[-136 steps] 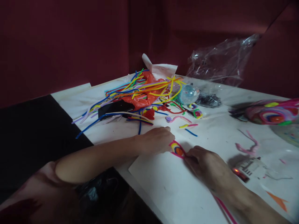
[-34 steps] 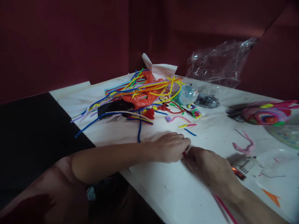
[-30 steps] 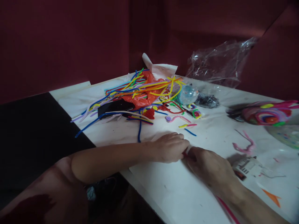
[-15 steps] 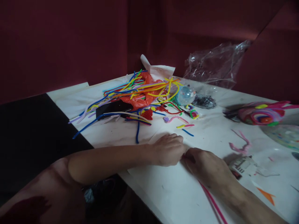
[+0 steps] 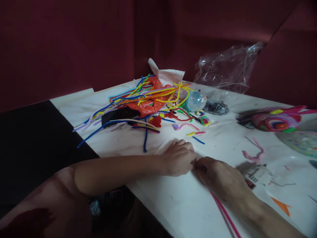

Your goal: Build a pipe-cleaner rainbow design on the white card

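My left hand [image 5: 178,158] is closed over the white-covered table, its fingertips pinched against those of my right hand. The right hand [image 5: 215,173] is also closed, thumb and fingers pressed together. From under it a pink pipe cleaner [image 5: 224,211] runs down toward the bottom edge; its upper end is hidden within the grip. Whatever the left fingers pinch is covered by the hand itself. Just beyond the hands lie short cut pieces: a blue bit [image 5: 198,140] and a yellow bit [image 5: 191,134].
A heap of coloured pipe cleaners [image 5: 138,96] lies at the back left, with a clear ball [image 5: 196,100] beside it. On the right are a decorated pink fish-like shape [image 5: 277,120], a white labelled packet [image 5: 257,175] and an orange scrap [image 5: 281,206]. A clear bag [image 5: 228,69] stands behind.
Both hands stay pinched together in nearly the same place, with only a slight shift of the left fingers. The view has moved very little.
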Action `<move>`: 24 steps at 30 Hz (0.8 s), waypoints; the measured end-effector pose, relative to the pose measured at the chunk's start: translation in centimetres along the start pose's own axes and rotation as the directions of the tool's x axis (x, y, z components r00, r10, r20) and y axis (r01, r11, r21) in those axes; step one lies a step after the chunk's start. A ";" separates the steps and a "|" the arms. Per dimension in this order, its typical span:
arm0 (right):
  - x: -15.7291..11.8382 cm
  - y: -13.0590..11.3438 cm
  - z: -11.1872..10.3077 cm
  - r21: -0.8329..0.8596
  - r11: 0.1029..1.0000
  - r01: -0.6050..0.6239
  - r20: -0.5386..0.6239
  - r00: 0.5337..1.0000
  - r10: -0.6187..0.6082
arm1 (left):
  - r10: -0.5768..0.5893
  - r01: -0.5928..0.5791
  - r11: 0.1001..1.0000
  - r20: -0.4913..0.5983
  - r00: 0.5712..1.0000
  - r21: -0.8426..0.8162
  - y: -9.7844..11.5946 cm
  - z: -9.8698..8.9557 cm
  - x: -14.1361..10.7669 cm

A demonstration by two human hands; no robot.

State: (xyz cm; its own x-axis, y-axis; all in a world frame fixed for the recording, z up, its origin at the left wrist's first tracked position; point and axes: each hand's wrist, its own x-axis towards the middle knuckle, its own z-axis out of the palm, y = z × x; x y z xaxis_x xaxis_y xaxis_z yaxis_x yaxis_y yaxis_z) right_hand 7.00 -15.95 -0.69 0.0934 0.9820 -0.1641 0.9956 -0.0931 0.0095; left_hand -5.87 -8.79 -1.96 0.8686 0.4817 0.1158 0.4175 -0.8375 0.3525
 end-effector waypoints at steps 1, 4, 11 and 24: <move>-0.1 0.0 0.0 -0.003 1.000 0.011 -0.019 1.000 -0.011 | -0.006 0.006 1.000 0.009 1.000 -0.010 0.0 0.0 0.0; -0.2 0.1 0.0 0.005 0.999 0.049 -0.064 0.997 -0.048 | -0.021 0.021 1.000 0.013 1.000 -0.008 0.0 -0.2 0.1; 0.0 0.2 -0.1 0.005 0.998 0.055 -0.045 0.997 -0.055 | -0.020 0.018 0.999 0.045 0.999 0.043 -0.2 -0.6 0.3; 0.2 0.0 -0.8 -0.014 0.996 0.083 0.050 0.995 -0.082 | 0.039 -0.040 0.997 0.023 0.999 0.059 -0.7 -0.2 0.5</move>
State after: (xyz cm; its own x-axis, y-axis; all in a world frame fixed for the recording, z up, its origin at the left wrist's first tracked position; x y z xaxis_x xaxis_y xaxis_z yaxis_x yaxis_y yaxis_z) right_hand 7.02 -15.65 0.07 0.0111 0.9770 -0.2132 0.9999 -0.0092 0.0101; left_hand -5.83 -7.92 -1.93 0.8901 0.4429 0.1075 0.3975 -0.8699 0.2920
